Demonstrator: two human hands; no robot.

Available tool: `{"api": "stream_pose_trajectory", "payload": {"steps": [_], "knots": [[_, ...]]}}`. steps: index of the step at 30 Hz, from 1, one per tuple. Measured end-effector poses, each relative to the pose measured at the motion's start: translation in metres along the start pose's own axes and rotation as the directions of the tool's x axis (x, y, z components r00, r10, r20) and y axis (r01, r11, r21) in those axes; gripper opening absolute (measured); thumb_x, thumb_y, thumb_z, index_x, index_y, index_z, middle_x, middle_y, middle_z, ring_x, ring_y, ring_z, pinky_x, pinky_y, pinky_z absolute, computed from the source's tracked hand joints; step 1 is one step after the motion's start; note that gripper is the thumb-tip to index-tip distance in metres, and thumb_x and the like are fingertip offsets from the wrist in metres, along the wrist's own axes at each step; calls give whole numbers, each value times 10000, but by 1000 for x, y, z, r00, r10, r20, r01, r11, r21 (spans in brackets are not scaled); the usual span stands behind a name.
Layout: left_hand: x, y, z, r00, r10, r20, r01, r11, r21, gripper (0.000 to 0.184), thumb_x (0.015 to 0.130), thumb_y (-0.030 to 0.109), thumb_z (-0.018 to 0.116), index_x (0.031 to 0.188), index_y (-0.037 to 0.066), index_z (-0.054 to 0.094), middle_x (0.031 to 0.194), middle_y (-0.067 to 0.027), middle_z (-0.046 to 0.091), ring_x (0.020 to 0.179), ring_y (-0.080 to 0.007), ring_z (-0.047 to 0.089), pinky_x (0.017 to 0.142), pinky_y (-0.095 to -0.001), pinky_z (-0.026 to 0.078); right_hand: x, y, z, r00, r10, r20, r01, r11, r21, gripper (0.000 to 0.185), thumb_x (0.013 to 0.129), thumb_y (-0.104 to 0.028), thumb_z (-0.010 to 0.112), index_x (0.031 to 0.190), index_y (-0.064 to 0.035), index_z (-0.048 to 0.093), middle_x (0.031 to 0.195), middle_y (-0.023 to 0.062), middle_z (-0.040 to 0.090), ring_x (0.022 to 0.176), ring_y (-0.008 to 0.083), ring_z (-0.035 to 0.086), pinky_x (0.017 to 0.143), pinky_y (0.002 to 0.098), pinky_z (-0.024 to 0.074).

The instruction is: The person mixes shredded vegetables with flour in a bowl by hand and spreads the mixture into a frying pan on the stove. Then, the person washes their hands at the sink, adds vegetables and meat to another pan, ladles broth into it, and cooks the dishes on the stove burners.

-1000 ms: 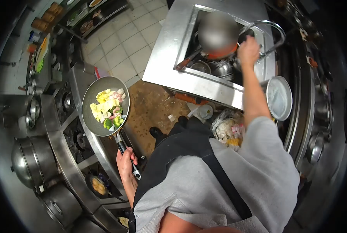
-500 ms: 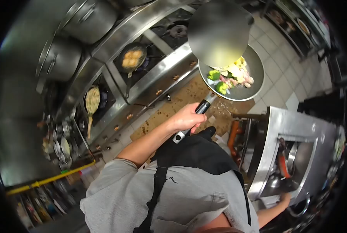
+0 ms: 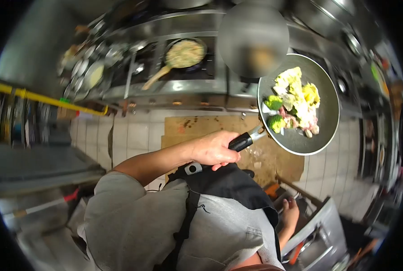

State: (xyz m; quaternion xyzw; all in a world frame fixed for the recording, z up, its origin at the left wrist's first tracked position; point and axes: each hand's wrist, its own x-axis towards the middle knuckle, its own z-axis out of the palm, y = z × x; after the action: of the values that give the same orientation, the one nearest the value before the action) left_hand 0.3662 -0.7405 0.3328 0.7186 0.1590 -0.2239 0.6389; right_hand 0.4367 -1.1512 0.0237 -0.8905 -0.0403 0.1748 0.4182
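My left hand [image 3: 216, 148] is wrapped round the black handle of a grey frying pan [image 3: 273, 141], which is held up over the floor. Inside the pan lie broccoli [image 3: 273, 103], pale yellow-white pieces [image 3: 289, 81] and pinkish pieces [image 3: 291, 121]. My right hand [image 3: 291, 211] is low on the right, beside the metal sink unit [image 3: 334, 217]. Its fingers look slightly apart, with nothing clearly held in them.
Across the top runs a metal stove [image 3: 201, 86] with a food-filled pan [image 3: 184, 53] on a burner. Brown cardboard [image 3: 201, 128] covers part of the tiled floor. A yellow rail [image 3: 48, 99] is at left. A blurred disc hides part of the stove.
The view has turned from the sink towards the stove. The pan in my left hand appears further right than half a second ago. My right hand has moved out of the sink to beside it.
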Motion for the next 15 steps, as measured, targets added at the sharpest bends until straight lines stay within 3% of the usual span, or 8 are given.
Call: {"api": "stream_pose_trajectory", "payload": {"steps": [2,4,6,7,10,13,14,15], "knots": [[-9,10,45,994,6,-114,-7,1000,-11,133,876,110,604,880,39,491,608,-20,529,433,-102,515,424,-259,400,38,34,-8,982,45,183,-103,941,322,359,910,-148,639,1241,-15,593,946,188,704,868,260,689,755,338,513],[7,25,84,976,-21,-219,19,1000,-12,158,876,128,603,902,29,483,622,-26,524,442,-111,515,423,-270,417,92,61,-21,937,-128,325,93,988,119,365,890,-182,652,1212,-16,613,917,188,706,852,269,694,751,356,517],[43,26,107,952,-50,-302,34,998,-59,165,886,139,605,902,33,479,623,-24,522,445,-114,515,430,-275,411,151,66,-41,886,-67,460,105,993,-59,380,860,-236,673,1181,-36,636,900,191,705,843,295,697,749,385,522],[64,39,113,916,-111,-385,88,993,-78,165,887,140,605,901,35,479,623,-24,522,444,-115,515,429,-276,410,173,56,-39,870,-200,450,310,932,-186,409,835,-284,689,1170,-53,646,902,201,699,848,338,690,751,412,524],[100,64,190,848,-154,-507,107,987,-121,150,892,134,600,892,46,478,626,-22,525,439,-114,512,420,-273,401,262,114,-88,781,-268,564,370,926,-72,398,838,-279,685,1164,-53,646,897,208,694,860,358,684,743,417,528],[194,86,302,676,-131,-725,5,985,-172,123,884,102,582,879,45,473,573,-14,500,412,-111,488,397,-265,386,364,202,-173,747,-373,550,525,839,-144,416,832,-313,692,1170,-74,648,891,224,681,868,382,669,732,438,528],[225,91,340,612,-118,-782,-4,988,-152,104,877,79,567,884,38,471,551,-11,487,396,-110,471,382,-262,377,396,217,-202,743,-320,587,505,844,-179,420,829,-320,692,1176,-86,648,897,220,681,870,388,664,738,448,528],[266,103,386,563,-126,-817,24,990,-136,108,870,88,569,885,39,474,549,-16,484,392,-111,466,376,-264,375,429,221,-254,732,-129,669,397,879,-265,445,851,-343,674,1188,-55,638,972,231,686,889,374,683,742,414,534]]}}
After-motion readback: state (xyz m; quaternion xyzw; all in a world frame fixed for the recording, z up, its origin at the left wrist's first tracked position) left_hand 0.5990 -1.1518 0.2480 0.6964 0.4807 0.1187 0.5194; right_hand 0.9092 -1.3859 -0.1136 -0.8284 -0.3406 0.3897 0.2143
